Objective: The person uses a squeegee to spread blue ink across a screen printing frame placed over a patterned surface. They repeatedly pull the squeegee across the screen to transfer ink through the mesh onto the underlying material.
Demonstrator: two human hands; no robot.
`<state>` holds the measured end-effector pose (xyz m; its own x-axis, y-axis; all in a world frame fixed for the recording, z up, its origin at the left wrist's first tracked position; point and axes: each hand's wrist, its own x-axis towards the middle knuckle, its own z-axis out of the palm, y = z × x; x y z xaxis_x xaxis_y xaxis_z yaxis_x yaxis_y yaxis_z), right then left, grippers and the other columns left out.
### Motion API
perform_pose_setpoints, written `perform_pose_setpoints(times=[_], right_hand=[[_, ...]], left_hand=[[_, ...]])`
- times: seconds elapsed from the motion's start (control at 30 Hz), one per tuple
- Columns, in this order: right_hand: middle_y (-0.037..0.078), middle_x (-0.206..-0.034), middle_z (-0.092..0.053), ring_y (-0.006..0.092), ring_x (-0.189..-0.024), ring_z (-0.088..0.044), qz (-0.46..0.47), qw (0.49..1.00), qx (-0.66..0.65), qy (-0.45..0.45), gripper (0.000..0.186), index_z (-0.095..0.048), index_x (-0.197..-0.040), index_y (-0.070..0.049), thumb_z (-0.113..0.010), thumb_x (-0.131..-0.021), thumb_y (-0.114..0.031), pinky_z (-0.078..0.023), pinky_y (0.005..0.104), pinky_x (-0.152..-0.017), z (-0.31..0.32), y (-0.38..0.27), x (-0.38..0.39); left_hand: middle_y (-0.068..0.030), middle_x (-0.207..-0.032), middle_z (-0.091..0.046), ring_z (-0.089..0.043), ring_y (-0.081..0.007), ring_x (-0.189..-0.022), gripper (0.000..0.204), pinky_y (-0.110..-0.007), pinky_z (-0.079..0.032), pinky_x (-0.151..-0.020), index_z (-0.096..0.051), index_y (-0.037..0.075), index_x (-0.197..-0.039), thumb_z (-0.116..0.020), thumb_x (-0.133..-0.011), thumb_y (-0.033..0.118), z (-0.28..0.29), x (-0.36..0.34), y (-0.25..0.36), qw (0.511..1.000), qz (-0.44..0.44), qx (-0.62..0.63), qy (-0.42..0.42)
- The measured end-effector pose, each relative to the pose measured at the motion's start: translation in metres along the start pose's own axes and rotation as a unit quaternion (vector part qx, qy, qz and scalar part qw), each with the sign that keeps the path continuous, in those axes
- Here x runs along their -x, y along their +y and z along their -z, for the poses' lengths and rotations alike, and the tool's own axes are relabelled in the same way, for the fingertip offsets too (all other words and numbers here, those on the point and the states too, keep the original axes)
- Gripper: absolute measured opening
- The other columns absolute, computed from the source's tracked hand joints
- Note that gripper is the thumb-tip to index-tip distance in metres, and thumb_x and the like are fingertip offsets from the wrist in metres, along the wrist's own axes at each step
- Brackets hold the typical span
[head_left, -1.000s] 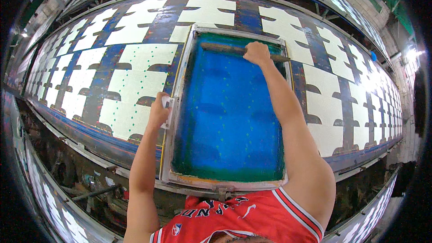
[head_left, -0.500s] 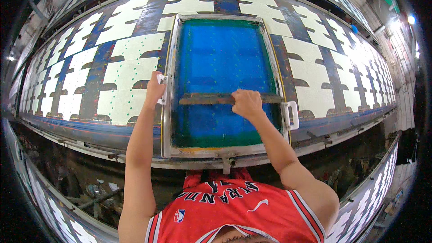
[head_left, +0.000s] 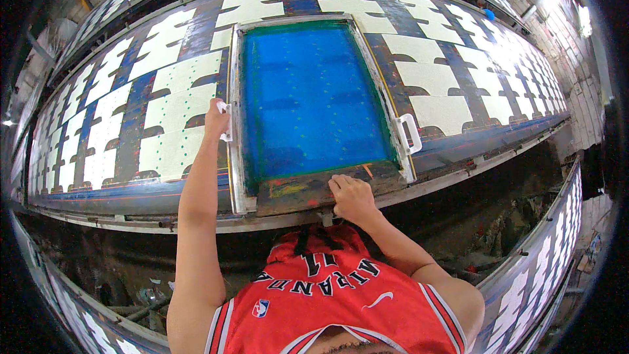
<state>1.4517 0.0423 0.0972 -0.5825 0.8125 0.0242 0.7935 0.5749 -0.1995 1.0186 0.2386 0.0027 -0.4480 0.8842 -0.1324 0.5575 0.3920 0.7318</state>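
A metal-framed printing screen [head_left: 234, 157] with blue mesh [head_left: 308, 92] lies flat on a long table. My left hand [head_left: 215, 117] grips the white handle [head_left: 227, 122] on the frame's left side. My right hand [head_left: 352, 198] is closed over the dark wooden squeegee [head_left: 295, 190], which lies along the near end of the screen, smeared with ink. A second white handle [head_left: 407, 133] on the right side is untouched.
The long dark-blue table [head_left: 131, 187] runs left to right and is covered with rows of white cut fabric pieces [head_left: 171, 98]. A metal rail [head_left: 458, 177] edges its near side. Below it are a dark floor and another lined table [head_left: 544, 275].
My right hand has drawn the squeegee from the far end of the screen down to the near end. My left hand has stayed on the left handle.
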Motion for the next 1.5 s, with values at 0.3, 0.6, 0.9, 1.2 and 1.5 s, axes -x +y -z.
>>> perform_pose_setpoints(times=[0.3, 0.6, 0.9, 1.2, 1.5], right_hand=[[0.022, -0.138, -0.062, 0.0367, -0.128, -0.060, 0.104, 0.982, -0.151, -0.048, 0.063, -0.061, -0.132, 0.002, -0.072, -0.071, -0.009, -0.049, 0.0434, -0.108, 0.036, 0.055, 0.015], [0.025, -0.127, -0.067, 0.0409, -0.118, -0.064, -0.230, 0.945, -0.131, 0.189, 0.048, -0.064, -0.130, 0.002, -0.072, -0.088, -0.018, -0.049, 0.0467, -0.104, 0.060, 0.231, 0.002], [0.030, -0.101, -0.071, 0.0473, -0.096, -0.069, -0.287, 0.915, -0.246, 0.140, 0.041, -0.064, -0.129, 0.005, -0.058, -0.099, -0.023, -0.053, 0.0524, -0.085, 0.016, 0.289, -0.016], [0.028, -0.097, -0.072, 0.0476, -0.091, -0.069, -0.306, 0.922, -0.209, 0.108, 0.037, -0.064, -0.129, 0.002, -0.058, -0.094, -0.010, -0.053, 0.0533, -0.082, 0.017, 0.286, -0.019], [0.012, -0.086, -0.072, 0.0182, -0.059, -0.069, -0.347, 0.876, -0.316, 0.108, 0.042, -0.057, -0.140, -0.005, -0.058, -0.098, -0.003, -0.055, 0.0349, -0.051, 0.008, 0.286, -0.018]], left_hand=[[-0.0209, -0.112, -0.073, -0.071, -0.0417, -0.102, 0.058, -0.050, -0.055, -0.087, -0.052, 0.019, -0.137, -0.070, -0.083, 0.008, -0.003, 0.009, -0.001, 0.998, -0.032, -0.026, 0.043], [-0.0245, -0.110, -0.073, -0.070, -0.0439, -0.105, 0.060, -0.051, -0.054, -0.089, -0.056, 0.021, -0.139, -0.074, -0.083, 0.011, -0.007, 0.014, 0.000, 0.989, -0.039, -0.091, 0.108], [-0.0244, -0.105, -0.074, -0.070, -0.0445, -0.101, 0.060, -0.052, -0.054, -0.087, -0.058, 0.018, -0.137, -0.074, -0.080, 0.009, -0.008, 0.019, 0.007, 0.984, -0.055, -0.098, 0.136], [-0.0231, -0.106, -0.074, -0.072, -0.0416, -0.101, 0.059, -0.050, -0.055, -0.086, -0.060, 0.018, -0.136, -0.073, -0.080, 0.007, -0.007, 0.022, 0.010, 0.984, -0.049, -0.099, 0.137], [-0.0220, -0.110, -0.074, -0.071, -0.0388, -0.105, 0.052, -0.047, -0.055, -0.090, -0.064, 0.015, -0.131, -0.073, -0.081, 0.005, 0.003, 0.007, 0.012, 0.988, -0.057, -0.093, 0.106]])
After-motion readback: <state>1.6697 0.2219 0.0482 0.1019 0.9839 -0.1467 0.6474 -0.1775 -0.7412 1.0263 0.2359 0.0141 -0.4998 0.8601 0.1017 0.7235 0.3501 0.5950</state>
